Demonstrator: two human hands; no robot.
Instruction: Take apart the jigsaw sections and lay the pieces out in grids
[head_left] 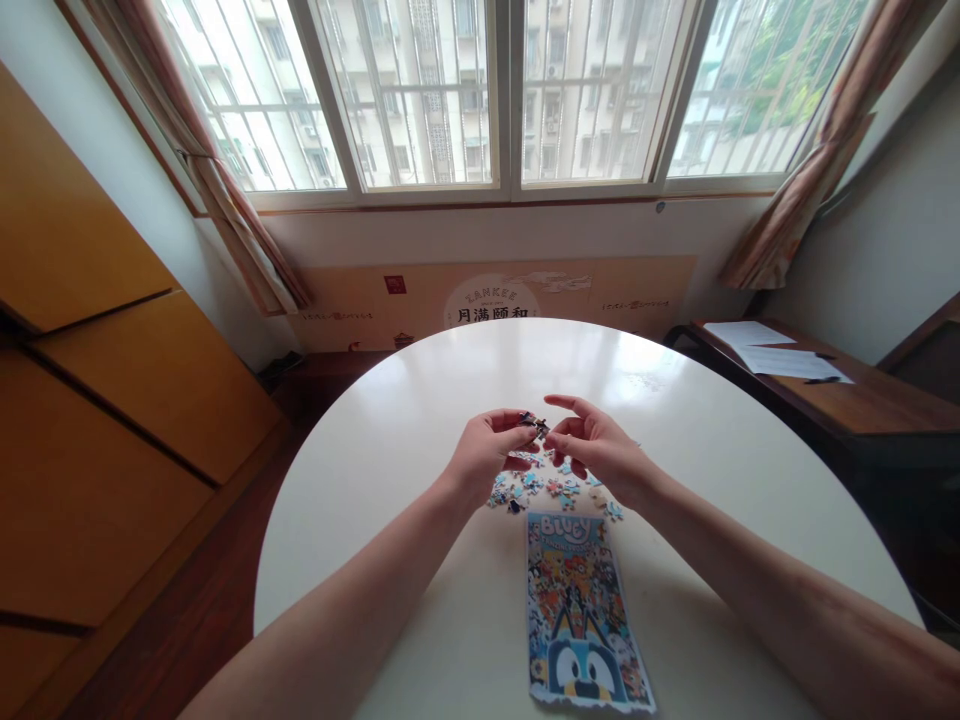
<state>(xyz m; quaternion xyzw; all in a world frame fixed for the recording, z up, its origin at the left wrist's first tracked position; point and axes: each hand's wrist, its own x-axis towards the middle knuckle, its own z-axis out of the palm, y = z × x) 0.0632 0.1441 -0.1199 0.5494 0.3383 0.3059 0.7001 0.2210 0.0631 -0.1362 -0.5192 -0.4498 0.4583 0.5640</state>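
Observation:
Above the middle of the round table, my left hand [491, 448] pinches a small cluster of jigsaw puzzle pieces [534, 425] between thumb and fingers. My right hand [592, 443] is just to the right, its index finger stretched out and the other fingers loosely bent. Its fingertips are at the edge of the cluster; whether they touch it I cannot tell. Loose puzzle pieces [566, 492], mostly blue with some red and beige, lie scattered beneath both hands. Nearer to me lies a printed Bluey picture sheet [583, 610] with a torn-looking bottom edge.
The white round table [352, 460] fills the middle. Beyond it stand a printed beige panel [337, 290] and a barred window [427, 90]. A wooden desk [892, 395] with papers [780, 358] and pens is at the right, wooden cabinets [90, 450] at the left.

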